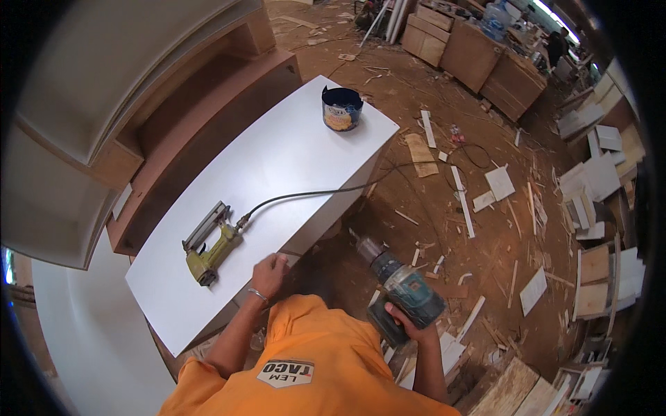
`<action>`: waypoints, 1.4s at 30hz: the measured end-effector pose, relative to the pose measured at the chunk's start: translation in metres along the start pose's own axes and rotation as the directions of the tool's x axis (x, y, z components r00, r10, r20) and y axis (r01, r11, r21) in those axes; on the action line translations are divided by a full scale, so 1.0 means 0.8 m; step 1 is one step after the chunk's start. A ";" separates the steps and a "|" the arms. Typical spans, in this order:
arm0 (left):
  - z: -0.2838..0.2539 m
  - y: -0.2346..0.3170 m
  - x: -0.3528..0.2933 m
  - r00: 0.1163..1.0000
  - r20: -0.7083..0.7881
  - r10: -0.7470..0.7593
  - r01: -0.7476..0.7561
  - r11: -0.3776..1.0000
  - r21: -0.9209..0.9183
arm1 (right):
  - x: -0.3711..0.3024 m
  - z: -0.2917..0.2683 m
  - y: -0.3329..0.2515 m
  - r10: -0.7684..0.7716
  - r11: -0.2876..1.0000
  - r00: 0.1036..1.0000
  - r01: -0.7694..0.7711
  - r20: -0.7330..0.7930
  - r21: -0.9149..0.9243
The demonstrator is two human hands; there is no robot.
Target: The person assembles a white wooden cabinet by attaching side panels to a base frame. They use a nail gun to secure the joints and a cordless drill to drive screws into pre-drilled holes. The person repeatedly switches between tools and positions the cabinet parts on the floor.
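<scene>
My right hand (411,323) is wrapped round the grip of a green and black cordless drill (409,288), whose chuck and bit point up and away over the floor. At the near edge of a white cabinet (277,166), my left hand (269,274) is closed with its fingers pressed together; what they hold, if anything, is hidden. A yellow-green pneumatic stapler (213,251) lies on the white top beside that hand, a dark air hose (305,194) running from it over the far edge. Towards the far end stands a dark blue, cut-down tub (342,109).
Large brown and white cabinet carcasses (208,125) stand along the left. Wood strips and offcuts (499,184) litter the brown floor, where the hose trails. White panel pieces (596,180) pile up at the right. Wooden boxes (479,55) with clutter on top stand at the back.
</scene>
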State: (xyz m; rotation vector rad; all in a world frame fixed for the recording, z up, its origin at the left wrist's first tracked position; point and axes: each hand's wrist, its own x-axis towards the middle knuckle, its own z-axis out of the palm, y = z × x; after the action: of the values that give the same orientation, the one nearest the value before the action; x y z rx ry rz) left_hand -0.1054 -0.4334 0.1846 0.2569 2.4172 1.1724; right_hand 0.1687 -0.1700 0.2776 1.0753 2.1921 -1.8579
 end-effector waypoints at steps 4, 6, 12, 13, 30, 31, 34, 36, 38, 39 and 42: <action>0.051 0.010 0.041 0.975 -0.075 -0.207 0.186 0.957 -0.223 | 0.109 -0.008 -0.086 -0.753 0.592 0.656 0.649 -0.041 -0.478; 0.073 0.037 0.081 0.963 -0.211 -0.167 0.084 0.932 -0.353 | 0.172 -0.008 -0.112 -0.796 0.558 0.604 0.708 -0.038 -0.432; 0.087 -0.047 0.137 0.470 -0.666 -0.580 0.058 0.773 -0.632 | 0.381 0.078 -0.239 -0.670 0.730 0.713 0.684 0.207 0.007; 0.087 -0.075 0.135 0.338 -0.743 -0.577 0.045 0.799 -0.600 | 0.415 0.085 -0.244 -0.766 0.583 0.586 0.807 0.266 -0.099; -0.064 -0.097 0.073 0.146 -0.444 -0.884 -0.333 0.379 -0.864 | 0.516 0.074 -0.291 -0.859 0.378 0.364 0.925 0.360 -0.033; -0.050 -0.053 0.068 0.015 -0.453 -0.892 -0.217 0.439 -0.872 | 0.508 0.046 -0.291 -0.765 0.413 0.448 0.893 0.462 -0.181; 0.010 0.015 0.003 0.083 -0.640 -0.764 -0.069 0.637 -0.768 | 0.489 -0.061 -0.273 -0.115 0.531 0.485 0.768 0.867 -0.359; 0.049 0.164 0.005 0.113 -0.696 -0.709 -0.001 0.700 -0.714 | 0.502 -0.156 -0.245 0.065 0.578 0.180 0.795 0.981 -0.184; 0.084 0.315 -0.025 0.104 -0.769 -0.631 0.102 0.776 -0.623 | 0.504 -0.220 -0.260 0.154 0.679 -0.064 0.731 0.986 -0.059; 0.099 0.355 -0.044 0.143 -0.822 -0.552 0.191 0.830 -0.524 | 0.509 -0.247 -0.264 0.177 0.732 -0.192 0.681 0.965 0.001; 0.136 0.460 -0.082 0.469 -0.772 -0.429 0.556 0.822 -0.119 | 0.519 -0.306 -0.257 -0.129 0.789 -0.302 0.545 0.944 0.282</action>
State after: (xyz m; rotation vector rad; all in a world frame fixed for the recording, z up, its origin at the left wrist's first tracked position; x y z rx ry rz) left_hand -0.0059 -0.1507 0.4331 -1.1101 2.9551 0.8979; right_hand -0.1647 0.2322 0.3174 -1.1693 1.4202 -1.3045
